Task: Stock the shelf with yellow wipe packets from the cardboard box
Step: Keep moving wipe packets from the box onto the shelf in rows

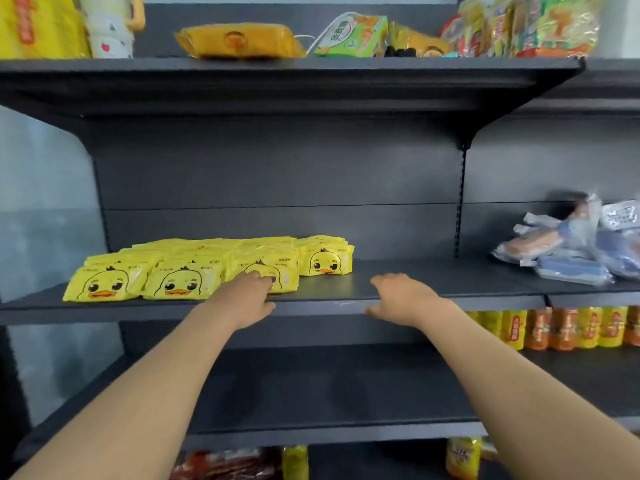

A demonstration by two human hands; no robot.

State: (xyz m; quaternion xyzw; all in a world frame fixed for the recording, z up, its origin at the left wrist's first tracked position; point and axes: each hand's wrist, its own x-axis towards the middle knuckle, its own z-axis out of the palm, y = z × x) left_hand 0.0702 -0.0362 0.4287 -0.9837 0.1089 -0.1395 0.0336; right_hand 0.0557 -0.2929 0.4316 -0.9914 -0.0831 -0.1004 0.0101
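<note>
The left hand (247,296) rests straight fingers (258,277) on the packets (180,284); the right hand (398,296) hovers empty and relaxed over the shelf (450,282). The packets look light, soft and slick, so I'd grip them across their flat sides.

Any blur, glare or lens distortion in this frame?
Head view: wide-angle bend mildly bows the shelf edge; the bags at right and top-right snacks are smeared; the packets, left hand and right hand are fairly sharp; even light, no glare.

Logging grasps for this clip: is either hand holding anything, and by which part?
Nothing is held. The left hand only touches the front of a yellow packet; the right hand is empty over the shelf.
</note>
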